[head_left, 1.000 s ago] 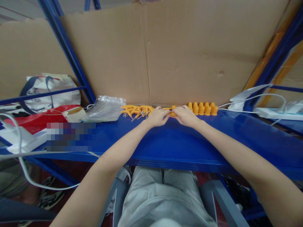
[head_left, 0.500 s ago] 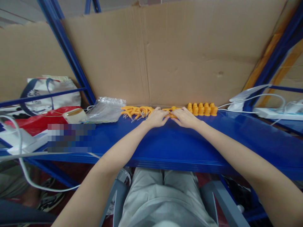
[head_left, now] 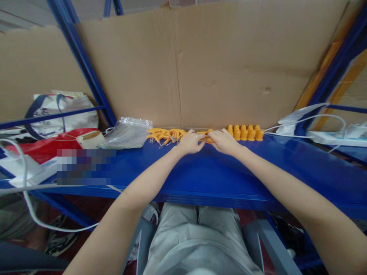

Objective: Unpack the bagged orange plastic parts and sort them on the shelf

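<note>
At the back of the blue shelf, my left hand (head_left: pixel 191 142) and my right hand (head_left: pixel 223 141) almost meet. Both have curled fingers closed on a small orange plastic piece (head_left: pixel 210 140), whose shape is mostly covered by the fingers. Beside my left hand lies a pile of orange branching pieces (head_left: pixel 160 134) with short metal chains (head_left: pixel 164 144) attached. Several orange knobbed figures (head_left: pixel 243 133) stand upright in rows just right of my right hand. More orange parts show partly behind my fingers.
Clear plastic bags (head_left: pixel 129 133) lie left of the pile. Farther left are a red bag (head_left: pixel 60 143), a tape roll (head_left: pixel 91 139), a white power strip (head_left: pixel 47 172) and cables. A cardboard panel (head_left: pixel 218 68) rises behind the blue shelf (head_left: pixel 197 175). Another power strip (head_left: pixel 338 138) sits right.
My fingers have shifted slightly around the orange piece, and less of it shows between my hands. The pile and the standing figures have stayed in place.
</note>
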Available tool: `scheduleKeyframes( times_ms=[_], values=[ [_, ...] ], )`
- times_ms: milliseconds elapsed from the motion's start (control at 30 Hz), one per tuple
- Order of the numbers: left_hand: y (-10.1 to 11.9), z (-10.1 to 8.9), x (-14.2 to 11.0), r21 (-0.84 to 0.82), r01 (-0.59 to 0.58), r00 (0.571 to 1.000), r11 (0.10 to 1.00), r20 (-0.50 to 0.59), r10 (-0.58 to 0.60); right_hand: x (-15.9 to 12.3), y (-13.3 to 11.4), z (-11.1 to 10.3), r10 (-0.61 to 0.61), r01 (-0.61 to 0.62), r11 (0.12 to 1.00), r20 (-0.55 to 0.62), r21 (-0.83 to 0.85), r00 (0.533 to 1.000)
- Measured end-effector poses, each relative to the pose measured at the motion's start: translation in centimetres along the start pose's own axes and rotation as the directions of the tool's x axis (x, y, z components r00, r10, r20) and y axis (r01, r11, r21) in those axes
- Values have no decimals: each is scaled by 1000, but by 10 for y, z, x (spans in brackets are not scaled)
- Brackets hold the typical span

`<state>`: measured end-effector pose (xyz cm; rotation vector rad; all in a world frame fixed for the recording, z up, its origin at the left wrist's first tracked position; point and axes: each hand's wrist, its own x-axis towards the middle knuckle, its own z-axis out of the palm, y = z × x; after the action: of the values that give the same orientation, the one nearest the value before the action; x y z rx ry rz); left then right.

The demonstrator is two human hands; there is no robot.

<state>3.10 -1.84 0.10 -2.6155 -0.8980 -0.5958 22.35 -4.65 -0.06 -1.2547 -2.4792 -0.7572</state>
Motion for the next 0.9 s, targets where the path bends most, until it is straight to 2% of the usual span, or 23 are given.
scheduleKeyframes(
  times_ms=[233,400,500,600,733,900],
  values=[
    [-1,-4,-1,2,53,998,999,13,-53,-3,1,7,-25,23,995,14,92,1000],
    [-1,-3,0,31,45,999,999,18,-45,-1,1,4,-20,17,998,42,64,999],
    [-5,-3,-2,64,73,997,995,25,-75,-3,6,0,31,-31,999,89,6,996],
    [-16,-3,-5,88,146,988,985,28,-149,-9,18,-4,147,-137,988,149,-73,978],
    [-32,-3,-10,100,226,973,969,36,-230,-18,36,-11,358,-322,929,228,-180,905],
    [-38,-2,-12,112,285,955,952,55,-293,-22,51,-25,593,-533,804,280,-265,755]
  ],
)
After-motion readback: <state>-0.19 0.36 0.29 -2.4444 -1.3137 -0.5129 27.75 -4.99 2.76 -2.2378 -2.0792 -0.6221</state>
